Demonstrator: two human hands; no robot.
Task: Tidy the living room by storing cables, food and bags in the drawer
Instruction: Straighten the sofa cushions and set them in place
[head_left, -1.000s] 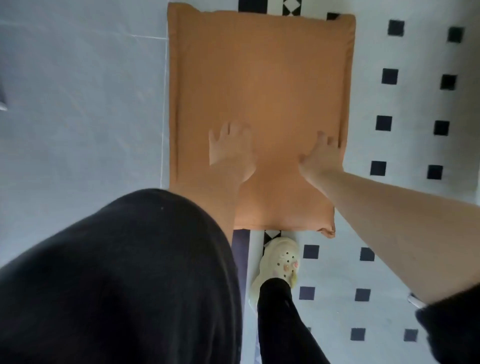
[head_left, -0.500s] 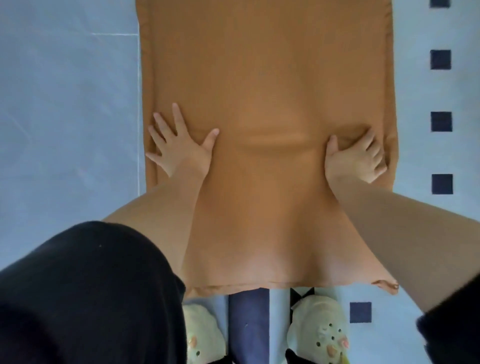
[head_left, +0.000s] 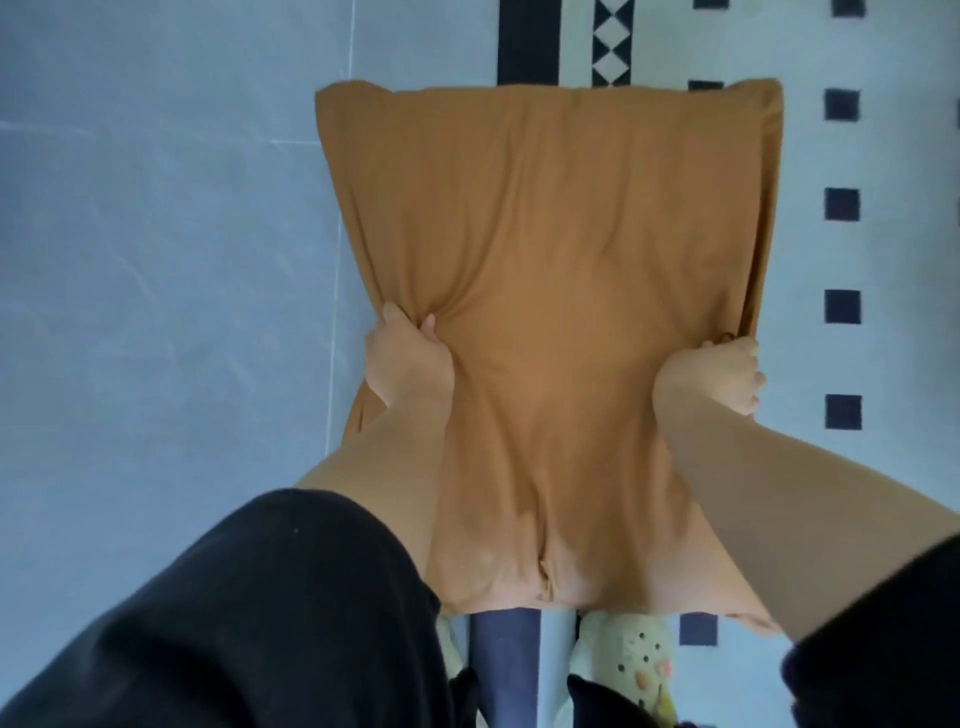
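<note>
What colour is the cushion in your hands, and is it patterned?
Plain orange-brown cushion, no pattern. The head view, the only one, shows it.

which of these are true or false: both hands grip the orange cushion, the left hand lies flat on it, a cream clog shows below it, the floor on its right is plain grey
1. Both hands grip the orange cushion. True: the left hand and the right hand each bunch a side edge.
2. The left hand lies flat on it. False: its fingers curl into the fabric.
3. A cream clog shows below it. True.
4. The floor on its right is plain grey. False: it is white with black squares; the grey tiles lie on its left.
</note>
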